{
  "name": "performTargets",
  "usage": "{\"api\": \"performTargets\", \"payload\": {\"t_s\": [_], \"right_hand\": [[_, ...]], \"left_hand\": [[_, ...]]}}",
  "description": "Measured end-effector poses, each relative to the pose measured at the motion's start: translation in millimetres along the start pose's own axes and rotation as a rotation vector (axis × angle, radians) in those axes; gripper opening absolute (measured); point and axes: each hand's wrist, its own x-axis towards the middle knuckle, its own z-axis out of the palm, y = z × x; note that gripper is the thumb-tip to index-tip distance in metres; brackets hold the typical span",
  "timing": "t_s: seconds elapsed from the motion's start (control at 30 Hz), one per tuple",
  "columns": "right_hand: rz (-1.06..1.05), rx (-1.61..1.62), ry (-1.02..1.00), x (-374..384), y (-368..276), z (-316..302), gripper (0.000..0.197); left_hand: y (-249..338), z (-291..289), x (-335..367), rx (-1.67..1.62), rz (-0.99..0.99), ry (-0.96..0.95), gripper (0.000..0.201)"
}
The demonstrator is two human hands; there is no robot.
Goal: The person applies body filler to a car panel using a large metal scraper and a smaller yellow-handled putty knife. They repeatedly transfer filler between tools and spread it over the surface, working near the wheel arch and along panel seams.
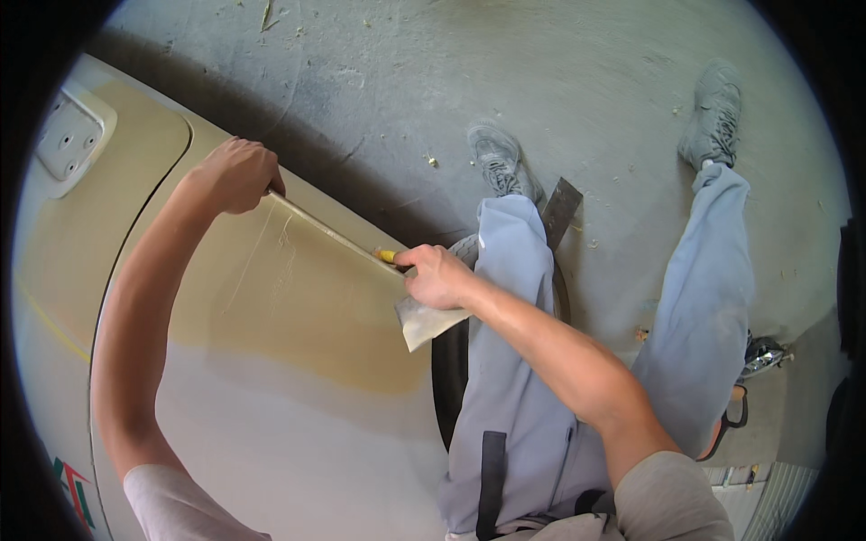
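A vehicle body panel [289,270] stretches along my left, tan over its far part and pale grey nearer me. At its far edge my left hand [236,176] is closed, gripping one end of a long thin pale strip [334,234]. The strip runs along the tan surface to my right hand [437,278], which is closed around its other end. By the right fingertips shows a small yellow piece [388,256], whose kind I cannot make out. Below that hand hangs a creased cream sheet [428,323]. Fine pale threads [287,252] lie on the panel between my hands.
A dark panel gap [144,203] passes left of my left arm, with a recessed plate [72,135] beyond it. A tyre [451,379] sits beside my leg. A dark flap [562,212] stands near my shoe. Scraps litter the concrete floor [595,72]; an orange-and-black handle [729,419] lies right.
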Motion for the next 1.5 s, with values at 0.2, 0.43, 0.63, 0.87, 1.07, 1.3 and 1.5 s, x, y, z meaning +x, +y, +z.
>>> {"api": "performTargets", "payload": {"t_s": [0.2,0.43,0.63,0.87,1.07,1.3,1.5], "right_hand": [[-0.024,0.054,0.028,-65,-37,32,0.041],[-0.138,-0.005,0.025,-130,-77,80,0.034],[-0.155,0.005,-0.086,-139,-77,69,0.036],[-0.139,-0.172,0.202,-14,-1,-31,0.035],[-0.082,-0.163,-0.018,106,51,-46,0.050],[-0.083,-0.113,-0.143,152,76,-32,0.054],[-0.089,-0.090,-0.154,159,79,-21,0.052]], "left_hand": [[24,-14,-79,-0.007,0.017,0.060,0.049],[54,-22,-177,-0.080,0.060,0.150,0.038],[55,-29,-186,-0.056,0.019,0.013,0.038],[10,-42,-19,0.092,0.151,0.253,0.034],[-33,7,96,0.069,-0.020,-0.053,0.017],[-44,34,127,0.078,-0.039,-0.249,0.033],[-47,43,126,0.074,-0.112,-0.265,0.042]]}}
